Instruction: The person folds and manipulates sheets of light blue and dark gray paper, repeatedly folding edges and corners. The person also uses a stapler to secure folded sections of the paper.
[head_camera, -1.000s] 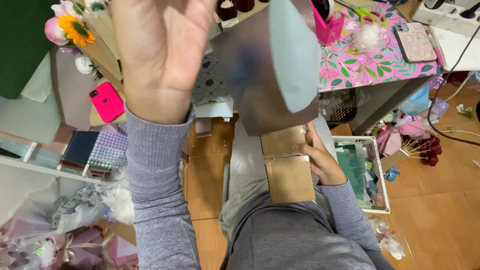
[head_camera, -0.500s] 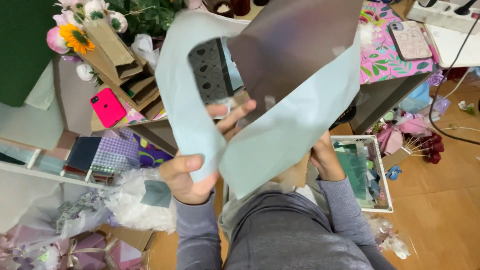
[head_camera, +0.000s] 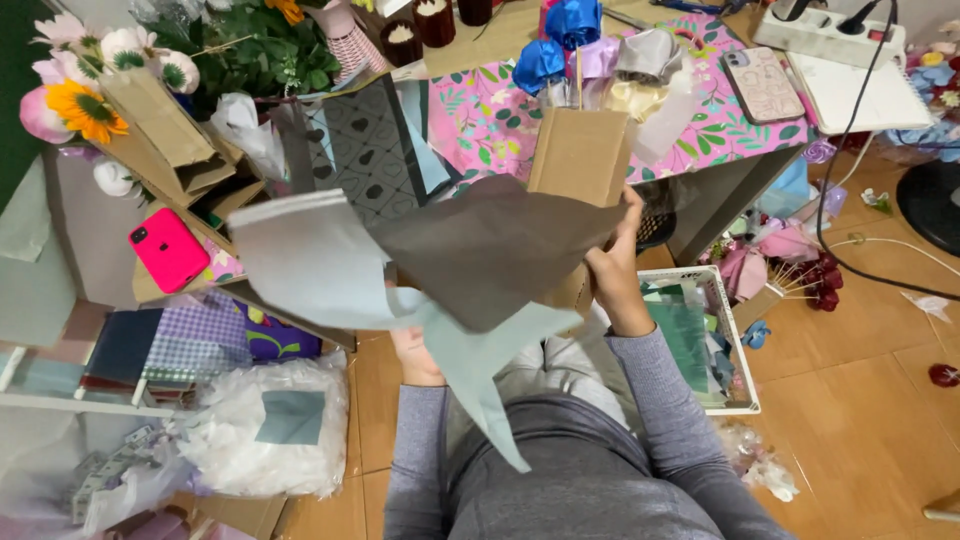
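My right hand (head_camera: 612, 268) grips a brown cardboard piece (head_camera: 580, 160) that holds blue, lilac and silver fabric flowers (head_camera: 590, 50) on sticks. A dark grey paper sheet (head_camera: 490, 250) and a pale blue-grey sheet (head_camera: 320, 265) spread across my lap in front of the cardboard. My left hand (head_camera: 412, 352) is under these sheets, mostly hidden, holding them from below. A strip of the pale sheet (head_camera: 480, 380) hangs down over my grey-clad legs.
A floral-covered table (head_camera: 490, 120) stands ahead, with a phone (head_camera: 762, 82) and power strip (head_camera: 825, 28) on it. A pink phone (head_camera: 167, 248) lies left, by paper bags with artificial flowers (head_camera: 90, 90). A white basket (head_camera: 735, 340) of papers sits right. Plastic wrap (head_camera: 270, 425) lies lower left.
My left hand dropped from high in front of the camera to below the sheets. The sheets swung down and left, uncovering the cardboard piece with its flowers.
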